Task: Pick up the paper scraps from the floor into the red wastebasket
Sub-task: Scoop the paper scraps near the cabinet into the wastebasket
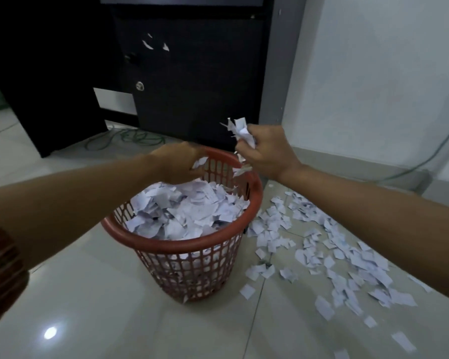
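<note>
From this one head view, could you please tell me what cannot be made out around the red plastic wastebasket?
- Left hand: fingers motion-blurred over the red plastic wastebasket; grip unclear.
- Basket floor: buried under white paper scraps.
- Print on floor scraps: too small.
- Scrap spread: cut by the right edge.
- Right hand: bunch partly hidden by fingers.

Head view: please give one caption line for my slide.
Both hands drop paper scraps into a nearly full red wastebasket; many scraps remain on the floor.

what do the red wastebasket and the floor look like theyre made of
Red wastebasket: looks like moulded plastic, matte, with a smooth rolled rim and an open lattice wall. Floor: seems to be glazed ceramic tile, pale and glossy, showing a bright lamp reflection and thin grout lines.
</note>
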